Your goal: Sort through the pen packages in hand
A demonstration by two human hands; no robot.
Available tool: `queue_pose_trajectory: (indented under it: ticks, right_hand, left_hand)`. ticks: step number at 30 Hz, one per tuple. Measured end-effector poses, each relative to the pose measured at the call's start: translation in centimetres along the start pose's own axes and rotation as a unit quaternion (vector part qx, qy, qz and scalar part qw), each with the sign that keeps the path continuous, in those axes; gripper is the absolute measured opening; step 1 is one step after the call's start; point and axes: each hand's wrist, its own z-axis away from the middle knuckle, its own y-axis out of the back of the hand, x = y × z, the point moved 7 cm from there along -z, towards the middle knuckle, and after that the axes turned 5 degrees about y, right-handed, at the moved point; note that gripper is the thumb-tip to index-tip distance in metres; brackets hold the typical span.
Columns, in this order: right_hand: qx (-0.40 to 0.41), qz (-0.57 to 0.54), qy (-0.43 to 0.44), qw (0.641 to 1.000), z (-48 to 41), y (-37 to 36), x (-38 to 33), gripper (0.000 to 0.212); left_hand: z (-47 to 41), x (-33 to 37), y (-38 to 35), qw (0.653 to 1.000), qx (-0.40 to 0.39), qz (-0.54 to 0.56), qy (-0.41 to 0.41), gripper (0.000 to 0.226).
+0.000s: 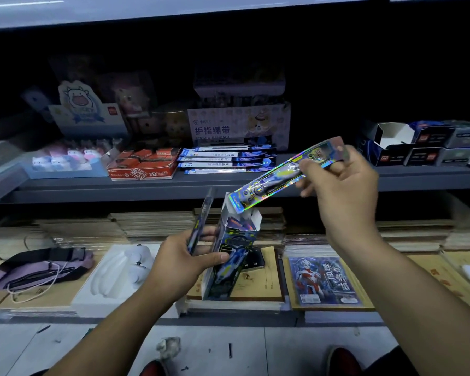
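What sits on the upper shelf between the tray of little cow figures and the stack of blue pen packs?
In the head view, a red box of 2B erasers sits between them.

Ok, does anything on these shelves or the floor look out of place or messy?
Yes. A purple pouch with a loose white cord and a white moulded tray lie on the lower shelf's notebooks, unlike the stock around them. A crumpled scrap lies on the floor, and an opened empty box sits on the upper shelf.
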Motion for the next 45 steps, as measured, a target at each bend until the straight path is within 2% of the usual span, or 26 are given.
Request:
queue_pose_trajectory:
  ticks: [5,12,17,22,25,28,33,41,45]
  right_hand:
    - [-0.014,0.05,0.038,0.998,0.2,0.1,-0.4,0.024]
    - [-0.072,0.109,0.07,0.989,1.1,-1.4,-0.4,0.022]
    - [-0.182,0.233,0.097,0.95,2.5,-3.2,0.2,0.008]
    - [-0.214,0.278,0.116,0.929,3.3,-4.7,0.0,0.016]
    - [-0.22,0.299,0.102,0.923,3.4,-4.7,0.5,0.018]
    - [-0.24,0.299,0.065,0.921,3.6,-4.7,1.4,0.011]
    - [-0.24,0.301,0.04,0.922,4.0,-4.9,1.5,0.017]
    - [-0.297,0.344,-0.008,0.891,4.8,-5.6,2.3,0.011]
    - [-0.318,0.355,-0.047,0.878,5.2,-5.5,2.6,0.019]
  left_hand:
    - [0.1,0.4,0.5,0.999,0.043,-0.008,-0.013,0.041]
    - [-0.5,0.0,0.7,0.998,0.045,-0.032,-0.042,0.043]
    - [-0.6,0.1,0.5,0.993,0.05,-0.078,-0.068,0.044]
    - [-0.7,0.3,0.3,0.987,0.048,-0.121,-0.092,0.044]
    - [-0.7,0.5,0.5,0.985,0.06,-0.118,-0.107,0.043]
    - [-0.7,0.6,0.5,0.984,0.065,-0.118,-0.118,0.042]
    - [-0.5,0.7,0.7,0.98,0.072,-0.13,-0.134,0.044]
    - [-0.3,0.7,0.4,0.964,0.08,-0.19,-0.167,0.05]
    - [-0.4,0.8,0.2,0.956,0.084,-0.214,-0.181,0.048]
